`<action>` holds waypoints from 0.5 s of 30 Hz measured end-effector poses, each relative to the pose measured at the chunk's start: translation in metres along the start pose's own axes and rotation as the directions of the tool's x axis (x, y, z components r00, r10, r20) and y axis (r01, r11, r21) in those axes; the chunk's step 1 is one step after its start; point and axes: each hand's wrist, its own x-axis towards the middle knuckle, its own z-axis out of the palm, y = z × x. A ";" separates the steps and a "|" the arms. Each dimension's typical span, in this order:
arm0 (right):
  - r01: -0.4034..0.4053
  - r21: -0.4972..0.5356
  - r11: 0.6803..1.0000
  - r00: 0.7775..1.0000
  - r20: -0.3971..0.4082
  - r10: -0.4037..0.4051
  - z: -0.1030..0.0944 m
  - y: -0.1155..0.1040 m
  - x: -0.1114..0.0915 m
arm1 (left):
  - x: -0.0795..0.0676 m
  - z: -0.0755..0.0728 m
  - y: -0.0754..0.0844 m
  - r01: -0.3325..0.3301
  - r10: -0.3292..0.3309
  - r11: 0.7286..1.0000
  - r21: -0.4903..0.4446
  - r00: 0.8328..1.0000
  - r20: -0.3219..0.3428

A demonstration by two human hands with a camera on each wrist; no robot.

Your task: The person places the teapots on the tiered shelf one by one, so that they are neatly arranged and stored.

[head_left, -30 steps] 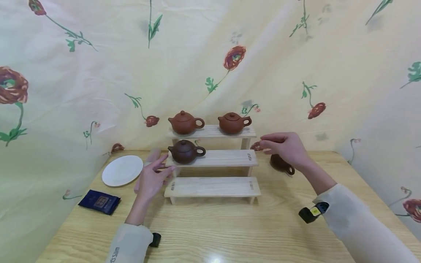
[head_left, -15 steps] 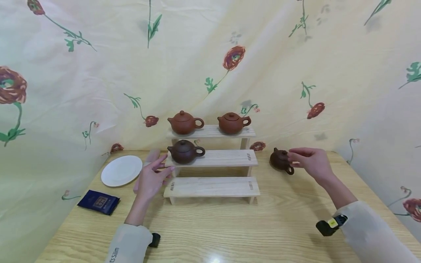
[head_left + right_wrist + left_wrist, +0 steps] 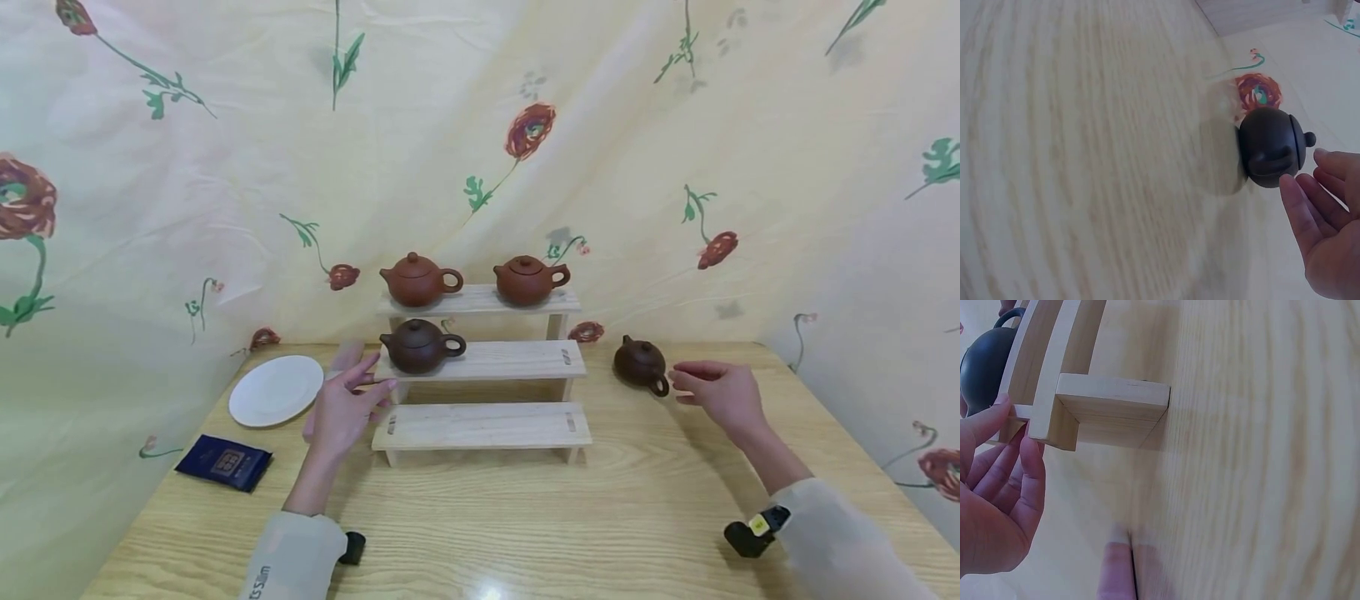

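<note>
A three-tier wooden stand (image 3: 480,427) stands on the table. My left hand (image 3: 347,415) pinches the left end of its middle board, with thumb and fingers at the edge in the left wrist view. On that board, right by the hand, sits a dark brown teapot (image 3: 417,346). Two reddish-brown teapots, a left one (image 3: 416,281) and a right one (image 3: 524,282), occupy the top board. Another dark teapot (image 3: 637,362) stands on the table to the right, handle toward me. My right hand (image 3: 726,398) is beside that handle, fingers slightly bent and apart, seemingly not touching it.
Left of the stand lie a white plate (image 3: 276,390), a dark blue packet (image 3: 225,462) and a pinkish rolled cloth-like item (image 3: 347,357), partly behind my left hand. A flowered curtain (image 3: 480,150) closes off the back of the wooden table (image 3: 480,525).
My right hand has moved from beside the stand's middle board rightward and down to the dark teapot's handle. The left hand has stayed at the stand.
</note>
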 end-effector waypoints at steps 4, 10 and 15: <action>-0.031 -0.036 0.999 1.000 -0.002 0.031 0.006 0.005 0.000 | 0.000 0.000 0.000 -0.002 0.002 1.000 -0.006 1.000 -0.002; -0.066 -0.118 0.991 0.998 -0.008 0.065 0.017 0.009 -0.003 | 0.000 -0.001 0.000 -0.012 0.012 1.000 -0.003 1.000 0.000; -0.055 -0.109 0.993 0.998 -0.033 0.052 0.025 0.010 -0.004 | 0.000 -0.001 -0.001 -0.013 0.013 1.000 0.000 1.000 0.001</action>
